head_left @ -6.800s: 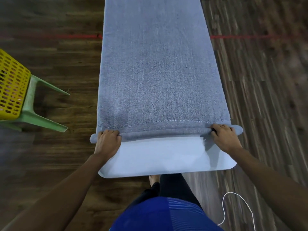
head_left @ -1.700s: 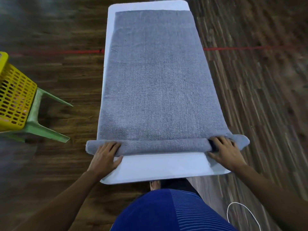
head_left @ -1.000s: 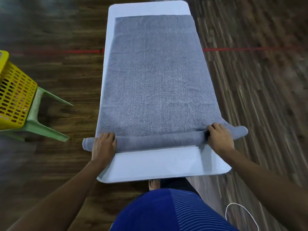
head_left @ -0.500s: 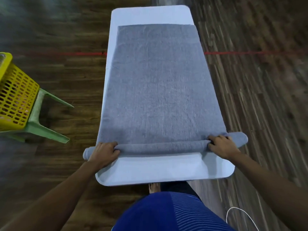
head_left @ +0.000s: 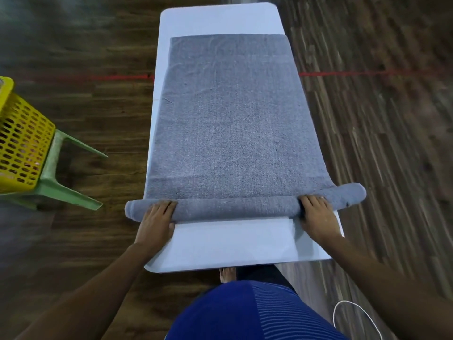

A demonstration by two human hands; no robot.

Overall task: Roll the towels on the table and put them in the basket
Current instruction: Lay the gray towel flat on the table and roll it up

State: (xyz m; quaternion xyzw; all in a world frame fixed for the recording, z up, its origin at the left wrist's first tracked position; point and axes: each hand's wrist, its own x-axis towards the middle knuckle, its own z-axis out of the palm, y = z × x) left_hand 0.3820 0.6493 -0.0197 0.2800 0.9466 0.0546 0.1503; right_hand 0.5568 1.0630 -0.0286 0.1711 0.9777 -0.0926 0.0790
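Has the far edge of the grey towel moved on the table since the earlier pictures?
Yes. The far edge of the towel has moved toward the near end of the table: the bare strip beyond it is wider than before.

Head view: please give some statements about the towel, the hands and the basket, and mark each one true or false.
1. The left hand and the right hand both rest on the rolled part of the grey towel. True.
2. The towel is rolled completely. False: most of it lies flat on the white table.
3. The yellow basket sits on a green plastic seat, left of the table. True.
4. The roll's ends stay within the table's sides. False: both ends overhang.
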